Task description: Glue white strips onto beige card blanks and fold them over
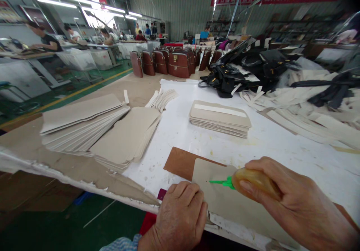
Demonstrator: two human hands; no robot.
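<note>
My right hand (292, 198) is wrapped round a yellowish squeeze glue bottle (253, 181) with a green nozzle. The nozzle points left, its tip over a beige panel (219, 198) near the table's front edge. Under the panel lies a brown leather-like piece (180, 163), showing at its upper left. My left hand (181, 209) rests at the table edge by the panel's left side, fingers bent and together; whatever is beneath them is hidden. Beside its fingertips shows a small dark purplish-red piece (162, 194).
A stack of beige panels (219, 121), a white strip on top, stands beyond the bottle. Fanned beige panels (126, 135) lie left, near pale strips (163, 99). Black bags (247, 67) and loose strips (315, 105) heap at right. Brown bags (178, 63) stand behind; people work farther off.
</note>
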